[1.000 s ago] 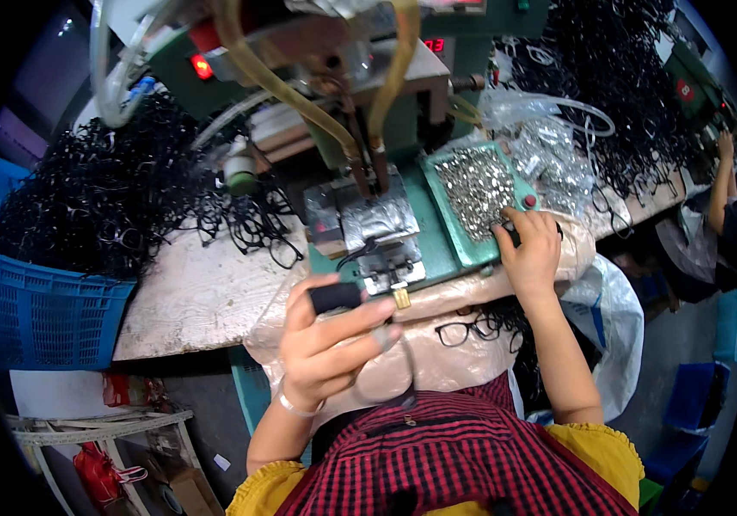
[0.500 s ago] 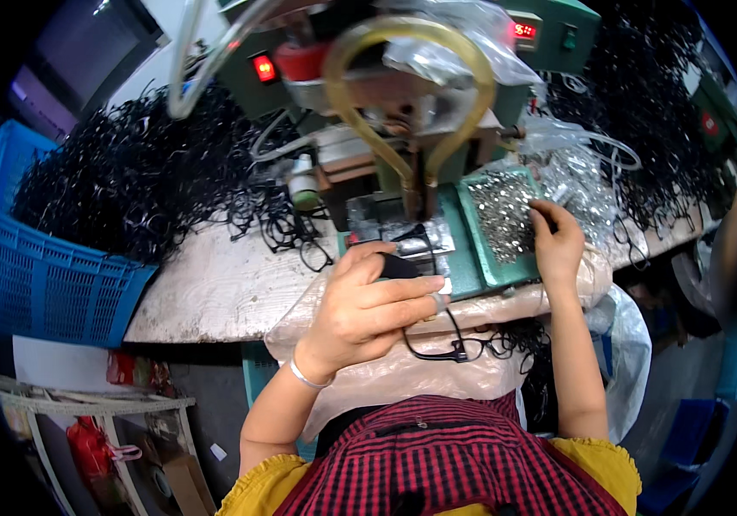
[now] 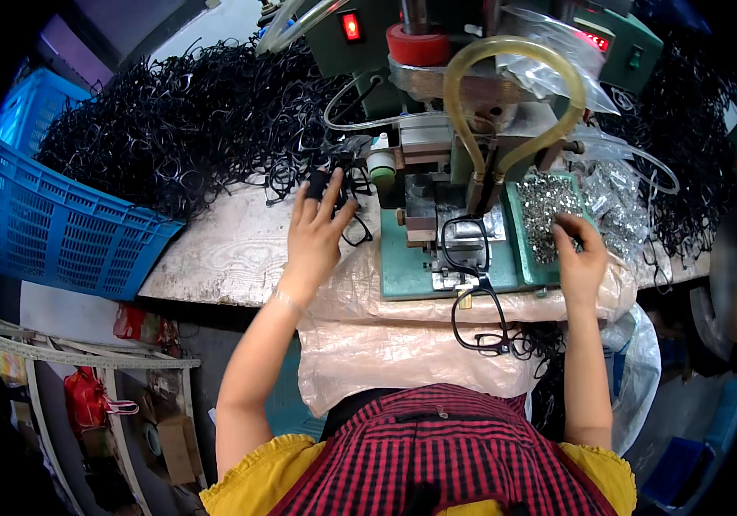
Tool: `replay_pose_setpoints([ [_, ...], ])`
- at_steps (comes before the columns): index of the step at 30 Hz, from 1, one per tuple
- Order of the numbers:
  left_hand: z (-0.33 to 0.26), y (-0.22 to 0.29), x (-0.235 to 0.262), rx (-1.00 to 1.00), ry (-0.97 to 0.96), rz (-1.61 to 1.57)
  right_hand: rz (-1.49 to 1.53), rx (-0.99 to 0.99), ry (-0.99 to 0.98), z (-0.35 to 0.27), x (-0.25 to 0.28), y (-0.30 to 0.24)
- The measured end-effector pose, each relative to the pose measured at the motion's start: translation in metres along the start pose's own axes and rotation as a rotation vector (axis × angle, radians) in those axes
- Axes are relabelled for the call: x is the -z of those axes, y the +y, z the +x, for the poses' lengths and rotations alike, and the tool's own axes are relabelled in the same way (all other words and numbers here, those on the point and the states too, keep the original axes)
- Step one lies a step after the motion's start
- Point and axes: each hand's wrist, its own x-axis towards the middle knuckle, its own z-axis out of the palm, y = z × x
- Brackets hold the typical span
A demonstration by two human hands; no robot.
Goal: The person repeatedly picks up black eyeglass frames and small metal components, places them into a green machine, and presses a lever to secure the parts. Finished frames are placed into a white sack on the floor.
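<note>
A black glasses frame (image 3: 483, 281) sits in the press's fixture (image 3: 461, 258), one rim under the press head and the other hanging over the front edge; neither hand touches it. To the left, my left hand (image 3: 315, 236) reaches to the near edge of a heap of black glasses frames (image 3: 205, 129). Its fingers are spread, with a black cover on one fingertip, over a few loose frames. My right hand (image 3: 583, 258) is at the green tray (image 3: 543, 273) of small shiny metal parts (image 3: 543, 215). Thumb and forefinger are pinched together there; anything between them is too small to make out.
The green press (image 3: 424, 142) carries a looped yellowish hose (image 3: 579, 82). A blue plastic crate (image 3: 67, 224) stands left of the heap. Clear plastic bags (image 3: 614, 193) lie right of the tray. More black frames (image 3: 687, 155) are piled at the far right.
My left hand has left the glasses frame at the press and moved left to the heap, its fingers spreading. My right hand stays at the parts tray. The view has shifted.
</note>
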Motion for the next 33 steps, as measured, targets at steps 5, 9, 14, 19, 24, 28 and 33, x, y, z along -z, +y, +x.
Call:
replay_pose_setpoints([
  [5,-0.015,-0.043,-0.052,0.286,0.134,-0.430,0.035,-0.019,0.031,0.002,-0.015,-0.013],
  [9,-0.011,-0.046,-0.042,0.621,0.570,-0.926,0.004,-0.036,-0.003,0.007,-0.003,-0.002],
  [14,-0.045,-0.049,-0.063,1.484,0.436,-1.461,-0.222,0.119,0.007,0.015,-0.010,0.003],
  [19,-0.058,-0.037,-0.027,1.251,0.479,-1.472,-0.255,0.082,0.087,-0.025,0.025,0.005],
  [24,-0.022,0.000,0.008,1.064,0.466,-1.640,-0.016,0.058,-0.077,-0.027,0.023,-0.049],
  [28,0.001,0.021,-0.016,0.877,0.462,-1.459,0.198,0.208,-0.105,0.008,-0.027,-0.094],
  [33,-0.024,0.044,-0.030,1.038,0.492,-1.573,0.478,-0.051,-0.103,0.001,-0.062,-0.096],
])
